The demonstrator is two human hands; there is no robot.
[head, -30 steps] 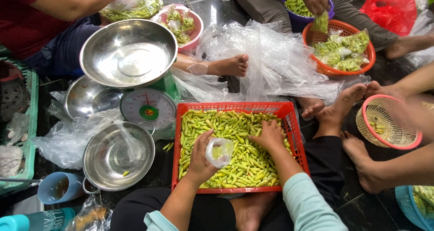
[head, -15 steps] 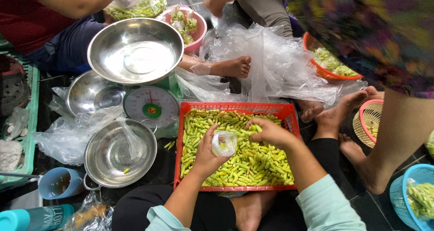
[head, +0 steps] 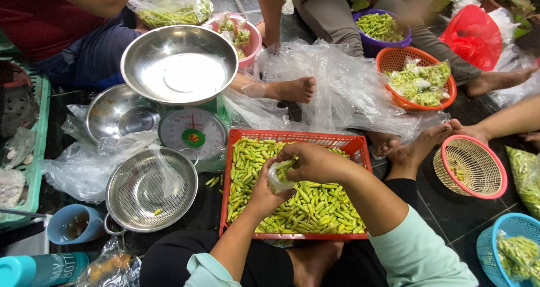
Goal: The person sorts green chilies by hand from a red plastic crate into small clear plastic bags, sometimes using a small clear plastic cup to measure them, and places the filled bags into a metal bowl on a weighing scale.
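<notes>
The left hand [head: 264, 188] grips a small clear bag [head: 278, 177]. The right hand [head: 315, 160] pushes green chillies [head: 315, 205] in, over the red basket [head: 292, 136]. More chillies likely come next.

Bright, even overhead light falling across scene; glare shining off steel bowl [head: 179, 65] and plastic sheeting [head: 343, 90]; soft shadows lying underneath; upper right edge blurring slightly; centre staying sharp.

Three steel bowls [head: 179, 65], one scale [head: 193, 132], one red crate of chillies [head: 298, 138], two orange baskets [head: 419, 84], one purple bowl [head: 382, 28], one blue cup [head: 70, 225], two hands [head: 312, 160].
</notes>
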